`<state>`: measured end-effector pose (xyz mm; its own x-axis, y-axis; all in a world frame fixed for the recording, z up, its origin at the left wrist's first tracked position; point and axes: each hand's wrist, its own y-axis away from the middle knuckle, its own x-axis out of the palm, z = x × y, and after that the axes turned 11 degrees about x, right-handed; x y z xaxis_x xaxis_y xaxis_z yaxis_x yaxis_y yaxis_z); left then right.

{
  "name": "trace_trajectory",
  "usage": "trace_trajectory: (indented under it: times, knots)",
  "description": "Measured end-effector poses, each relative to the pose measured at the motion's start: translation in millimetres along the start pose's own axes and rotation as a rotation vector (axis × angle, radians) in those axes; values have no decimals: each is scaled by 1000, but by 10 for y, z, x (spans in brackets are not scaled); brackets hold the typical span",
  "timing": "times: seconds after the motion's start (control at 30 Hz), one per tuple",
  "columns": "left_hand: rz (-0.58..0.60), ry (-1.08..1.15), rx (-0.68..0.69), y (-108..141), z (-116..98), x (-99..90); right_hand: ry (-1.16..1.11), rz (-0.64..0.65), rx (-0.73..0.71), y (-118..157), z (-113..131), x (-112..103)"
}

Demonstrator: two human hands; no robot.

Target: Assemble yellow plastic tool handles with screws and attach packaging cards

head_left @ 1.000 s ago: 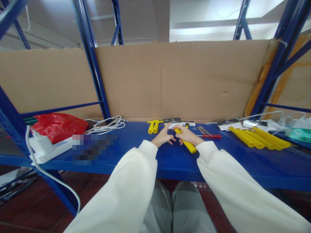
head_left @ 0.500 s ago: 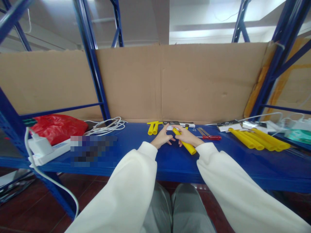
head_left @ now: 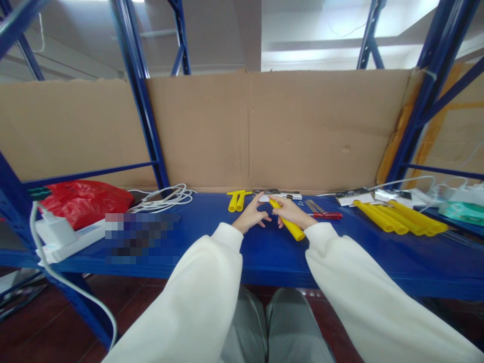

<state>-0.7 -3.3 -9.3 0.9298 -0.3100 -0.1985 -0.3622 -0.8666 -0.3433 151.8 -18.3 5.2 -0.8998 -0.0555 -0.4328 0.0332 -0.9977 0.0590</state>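
My right hand (head_left: 291, 212) is wrapped round a yellow tubular handle (head_left: 295, 231), whose wider end slants toward me past the palm. Facing it, my left hand (head_left: 252, 215) has its thumb and fingers apart with nothing visibly between them. Its fingertips come close to the handle's narrow end, and I cannot tell whether they touch. Two more yellow handles (head_left: 236, 202) lie side by side behind my left hand. Just right of my right hand is a red-handled screwdriver (head_left: 328, 215), its shaft partly hidden. Small metal strips (head_left: 313, 205) lie behind it.
Several yellow handles (head_left: 401, 218) rest at the right beside black-and-white packets (head_left: 354, 196). A red plastic bag (head_left: 88, 201), a white power strip (head_left: 81, 243) and coiled white cable (head_left: 170, 199) occupy the left. Cardboard (head_left: 200, 131) walls the back of the blue shelf (head_left: 212, 252).
The camera view has shifted slightly. My right hand keeps the yellow handle in nearly the same pose, and my left hand stays spread beside it.
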Motion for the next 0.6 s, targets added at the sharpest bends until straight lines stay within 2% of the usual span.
trace_trajectory:
  times: [0.1, 0.2, 0.3, 0.43, 0.6]
  knots:
    - [-24, 17, 16, 14, -45, -11, -44, -75, 17, -65, -6, -89]
    - [-79, 22, 30, 11, -63, -15, -43, -192, 62, -142, -5, -339]
    - [-108, 19, 35, -2, -53, -8, -3, -341, 107, -171, -20, -764]
    - [-124, -2, 14, -11, -45, 8, 113, -560, 224, -71, -138, -1450]
    - [-114, -19, -11, -14, -60, 9, 409, -694, 373, 152, -453, -2173]
